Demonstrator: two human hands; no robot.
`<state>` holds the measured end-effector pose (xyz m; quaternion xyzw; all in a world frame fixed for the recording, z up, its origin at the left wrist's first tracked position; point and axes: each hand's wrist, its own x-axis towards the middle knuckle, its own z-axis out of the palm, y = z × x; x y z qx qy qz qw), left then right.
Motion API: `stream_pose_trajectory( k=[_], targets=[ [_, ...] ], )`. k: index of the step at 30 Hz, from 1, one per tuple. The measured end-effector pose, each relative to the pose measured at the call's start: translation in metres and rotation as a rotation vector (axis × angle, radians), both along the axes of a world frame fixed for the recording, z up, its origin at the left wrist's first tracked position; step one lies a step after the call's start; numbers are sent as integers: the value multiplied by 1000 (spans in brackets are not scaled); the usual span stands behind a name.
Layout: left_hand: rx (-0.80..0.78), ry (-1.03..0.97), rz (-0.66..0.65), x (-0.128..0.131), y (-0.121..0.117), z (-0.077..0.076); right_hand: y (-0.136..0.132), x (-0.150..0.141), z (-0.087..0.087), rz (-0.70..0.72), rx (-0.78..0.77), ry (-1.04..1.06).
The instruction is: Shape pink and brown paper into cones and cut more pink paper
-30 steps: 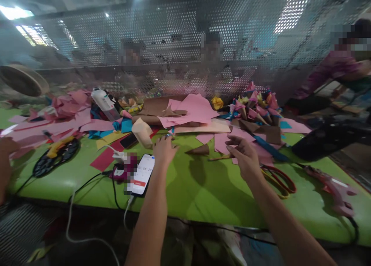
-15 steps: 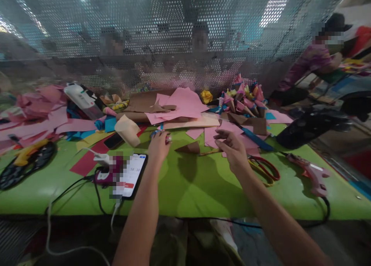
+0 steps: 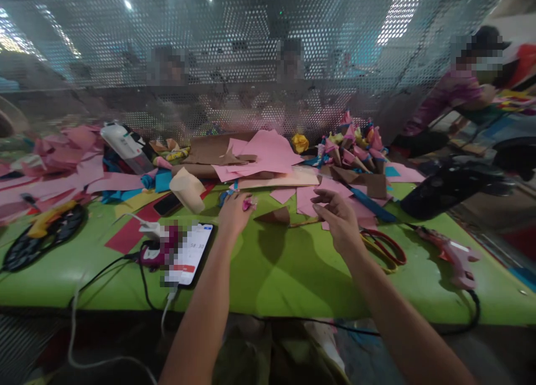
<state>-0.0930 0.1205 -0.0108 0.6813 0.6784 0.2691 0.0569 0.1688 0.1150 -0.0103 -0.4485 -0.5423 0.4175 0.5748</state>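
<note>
My left hand (image 3: 235,214) is closed over a small pink twisted paper piece (image 3: 248,204) that pokes out by the fingers. A bit of blue paper (image 3: 225,196) shows at its far side; whether the two are joined I cannot tell. A brown paper cone (image 3: 274,217) lies on its side on the green table (image 3: 251,284), between my hands and touched by neither. My right hand (image 3: 337,214) hovers with curved fingers apart and nothing visible in them, near pink paper sheets (image 3: 305,200). Red and yellow looped handles (image 3: 383,248) lie beside the right wrist.
At right are a pink glue gun (image 3: 454,256) with its cord and a dark bottle (image 3: 452,186) lying tilted. Finished-looking paper cones (image 3: 355,145) cluster behind. A lit phone (image 3: 193,256), a purple plug adapter (image 3: 157,253) and a cream roll (image 3: 186,189) sit at left.
My left hand has shifted slightly right, and the pink piece shows more clearly by its fingers. The right hand holds nearly the same pose; the whole view has moved a little.
</note>
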Motion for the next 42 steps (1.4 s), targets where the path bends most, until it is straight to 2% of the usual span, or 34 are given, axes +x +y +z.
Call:
stream_pose_trajectory(
  k=[3, 5, 10, 14, 18, 21, 24, 27, 32, 36, 39, 42],
  targets=[
    [-24, 0, -193, 9, -1, 2, 1, 1, 1, -9, 8, -6],
    [-78, 59, -274, 17, -3, 1, 1, 2, 1, -13, 8, -9],
    [-122, 225, -247, 31, -6, 0, 2, 0, -1, -18, 0, 22],
    [-31, 191, -114, 30, -6, 5, 3, -1, -5, -17, -1, 31],
    [74, 145, 189, 14, -3, 12, 6, -1, -10, -37, -1, 6],
    [55, 70, 390, -4, -1, 13, 8, -2, -14, -45, 7, -34],
    [-13, 12, 497, -17, 0, 10, 9, -4, -16, -44, 29, -96],
    [9, -12, 541, -19, -1, 6, 14, -6, -11, 11, 73, -186],
    [207, -39, 505, -8, -5, 7, 51, -10, 16, 70, 212, -602],
    [311, -53, 405, 7, -10, 9, 101, -22, 37, 25, 167, -836],
    [298, -32, 263, 20, -11, 6, 133, -33, 40, -27, 92, -970],
    [281, 0, 139, 31, -11, 1, 154, -42, 34, -76, 0, -1102]
  ],
)
